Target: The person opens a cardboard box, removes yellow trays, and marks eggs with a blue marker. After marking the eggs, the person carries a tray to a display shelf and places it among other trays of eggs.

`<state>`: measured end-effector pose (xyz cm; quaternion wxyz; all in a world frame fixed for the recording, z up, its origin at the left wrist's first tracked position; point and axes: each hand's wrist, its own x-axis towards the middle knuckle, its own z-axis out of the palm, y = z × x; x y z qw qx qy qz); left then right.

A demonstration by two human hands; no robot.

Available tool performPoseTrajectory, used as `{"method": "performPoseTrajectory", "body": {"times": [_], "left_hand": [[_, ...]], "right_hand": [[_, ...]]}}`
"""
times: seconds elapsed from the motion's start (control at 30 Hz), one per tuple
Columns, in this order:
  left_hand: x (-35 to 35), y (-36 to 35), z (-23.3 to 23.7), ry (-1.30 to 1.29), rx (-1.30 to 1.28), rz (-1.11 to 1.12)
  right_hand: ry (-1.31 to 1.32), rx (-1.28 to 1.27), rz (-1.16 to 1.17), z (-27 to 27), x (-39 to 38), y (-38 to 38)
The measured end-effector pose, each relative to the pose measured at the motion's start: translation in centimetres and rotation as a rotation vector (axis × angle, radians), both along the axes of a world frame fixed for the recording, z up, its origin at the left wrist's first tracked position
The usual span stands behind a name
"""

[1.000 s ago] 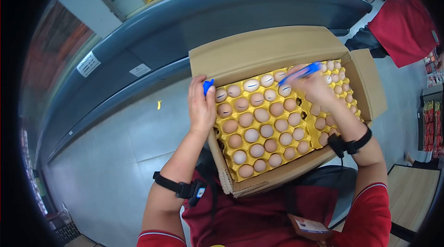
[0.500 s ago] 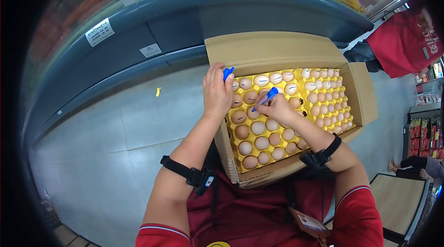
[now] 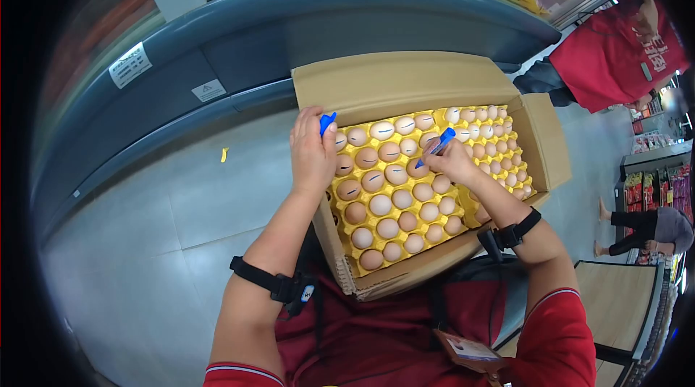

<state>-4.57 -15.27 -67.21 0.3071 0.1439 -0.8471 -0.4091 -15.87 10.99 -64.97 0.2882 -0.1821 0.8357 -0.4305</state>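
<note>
An open cardboard box (image 3: 391,76) holds yellow trays (image 3: 351,260) filled with eggs. Dark strokes show on many eggs in the upper rows; the lower rows of the left tray look plain. My right hand (image 3: 452,161) pinches a blue marker (image 3: 439,142), its tip at a brown egg (image 3: 418,167) in the left tray. At the box's left edge, my left hand (image 3: 313,152) is closed round a blue cap (image 3: 327,123), which sticks up near the thumb.
Beyond the box runs a dark grey freezer case (image 3: 347,21). A person in a red top (image 3: 615,54) stands at the upper right, another person (image 3: 670,230) at the far right. A wooden-topped table (image 3: 615,300) is at lower right. A yellow scrap (image 3: 224,154) lies on the floor.
The marker tip has moved right to another egg, and the egg it was at now bears a stroke. The whole view has shifted, so the box sits further left.
</note>
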Motion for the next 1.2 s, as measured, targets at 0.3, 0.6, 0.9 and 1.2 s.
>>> {"method": "performPoseTrajectory", "body": {"times": [0.3, 0.6, 0.9, 1.2], "left_hand": [[0.1, 0.0, 0.0, -0.033, 0.009, -0.001], [0.1, 0.1, -0.2, -0.022, 0.008, -0.025], [0.1, 0.1, -0.3, -0.052, -0.02, -0.039], [0.1, 0.2, -0.2, -0.048, -0.012, -0.041]], "right_hand": [[0.068, 0.011, -0.124, -0.2, -2.0, 4.2], [0.031, 0.002, -0.3, -1.6, -4.7, 9.1], [-0.032, -0.138, -0.398, -0.5, -6.2, 12.0], [0.058, -0.135, -0.509, -1.3, -8.1, 15.7]]}}
